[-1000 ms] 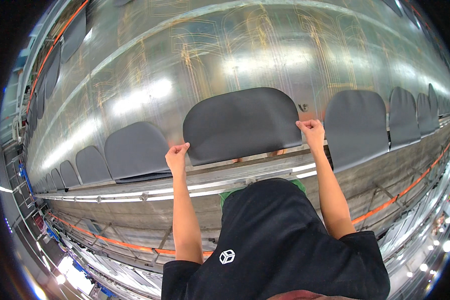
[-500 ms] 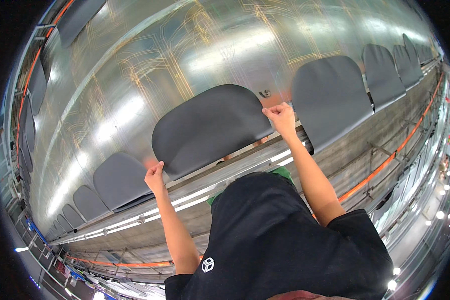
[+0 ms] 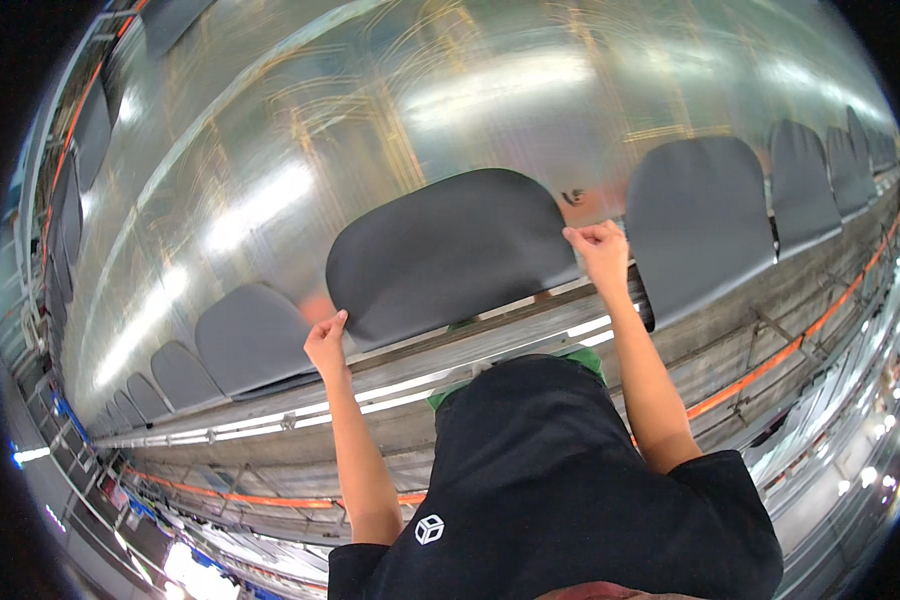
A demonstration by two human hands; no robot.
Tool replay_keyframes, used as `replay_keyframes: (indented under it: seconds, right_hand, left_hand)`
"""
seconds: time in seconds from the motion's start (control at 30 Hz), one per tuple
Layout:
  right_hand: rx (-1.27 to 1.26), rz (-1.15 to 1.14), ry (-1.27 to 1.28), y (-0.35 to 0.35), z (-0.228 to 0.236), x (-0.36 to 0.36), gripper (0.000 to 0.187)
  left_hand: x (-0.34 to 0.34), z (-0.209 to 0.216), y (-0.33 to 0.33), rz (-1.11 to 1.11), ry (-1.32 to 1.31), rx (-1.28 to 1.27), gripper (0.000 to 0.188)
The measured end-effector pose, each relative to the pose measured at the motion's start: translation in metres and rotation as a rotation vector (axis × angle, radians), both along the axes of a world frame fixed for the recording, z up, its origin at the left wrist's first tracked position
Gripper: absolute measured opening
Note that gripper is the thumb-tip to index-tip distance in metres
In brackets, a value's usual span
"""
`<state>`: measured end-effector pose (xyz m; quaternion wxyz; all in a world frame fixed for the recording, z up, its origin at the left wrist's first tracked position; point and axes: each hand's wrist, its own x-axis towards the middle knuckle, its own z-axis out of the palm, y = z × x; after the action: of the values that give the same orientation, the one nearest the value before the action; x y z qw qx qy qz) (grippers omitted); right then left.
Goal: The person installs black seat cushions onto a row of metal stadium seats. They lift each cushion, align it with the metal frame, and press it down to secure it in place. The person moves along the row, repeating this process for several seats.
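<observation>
Evidently, the largest thing around is a long, glossy metal table (image 3: 210,180) with yellow line markings, and the person in a black T-shirt (image 3: 570,500) stands against its near edge. On it, at that edge, lies a row of dark grey, round-topped flexible panels; the middle panel (image 3: 450,255) sits directly before the person, between the right-hand panel (image 3: 695,220), very close, and the left-hand panel (image 3: 250,335). The left hand (image 3: 326,342) pinches the middle panel's near left corner, while the right hand (image 3: 600,255) pinches its right edge, fingertips narrowed together. Whether the right knuckles touch the neighbouring panel cannot be told. A swing to the right could knock that neighbour askew, because the gap is so slim. Uneven pulling might twist the sheet or buckle its edge, and such small pinches could slip. Smallest is a curled black mark (image 3: 573,197) beyond the right hand.
</observation>
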<state>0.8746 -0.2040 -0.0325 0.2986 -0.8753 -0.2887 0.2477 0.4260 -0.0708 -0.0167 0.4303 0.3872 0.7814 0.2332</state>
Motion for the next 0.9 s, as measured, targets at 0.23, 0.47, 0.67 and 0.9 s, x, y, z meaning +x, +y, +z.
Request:
replay_keyframes:
  seconds: [0.23, 0.47, 0.67, 0.9]
  right_hand:
    - [-0.053, 0.0, 0.048, 0.003, 0.004, 0.002, 0.03]
    - [-0.096, -0.036, 0.074, 0.005, 0.007, 0.001, 0.031]
    - [-0.117, -0.039, 0.057, 0.005, 0.006, 0.001, 0.031]
    - [-0.09, -0.061, 0.075, 0.005, 0.006, -0.001, 0.029]
  left_hand:
    - [0.005, 0.003, -0.002, 0.016, 0.013, -0.037, 0.027]
    - [0.014, 0.016, 0.003, 0.002, 0.023, -0.074, 0.024]
    - [0.012, 0.014, 0.002, 0.013, 0.031, -0.078, 0.022]
    - [0.012, 0.011, 0.0, 0.026, 0.026, -0.042, 0.023]
